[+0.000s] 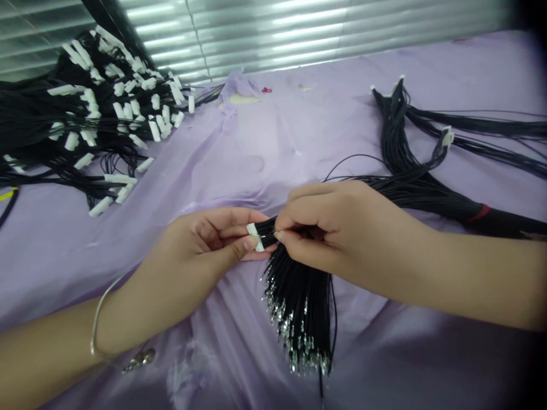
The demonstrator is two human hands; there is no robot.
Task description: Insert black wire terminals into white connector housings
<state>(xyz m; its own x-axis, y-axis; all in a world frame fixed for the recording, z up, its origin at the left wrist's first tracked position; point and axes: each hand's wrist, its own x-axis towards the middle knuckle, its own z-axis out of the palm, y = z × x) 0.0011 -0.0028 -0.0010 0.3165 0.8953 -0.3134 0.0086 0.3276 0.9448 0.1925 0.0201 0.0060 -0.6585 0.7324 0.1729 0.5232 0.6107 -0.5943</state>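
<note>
Between the thumb and fingers of my left hand (213,239) is a white connector housing (255,237), with several black wires running out of its right side. Close beside it, my right hand (325,225) pinches a thin black wire (269,237) whose bright metal tip points at the housing. Whether that tip touches the housing I cannot tell. Below my right hand a fanned bundle of black wires (301,302) hangs down, its ends fitted with silvery crimp terminals (305,359).
A purple cloth (273,136) covers the table. At the left lies a large heap of black wires with white connectors (128,111). On the right, more black cables (399,136) end in white connectors, and one bundle carries a red tie (478,213). Window blinds (256,34) stand behind.
</note>
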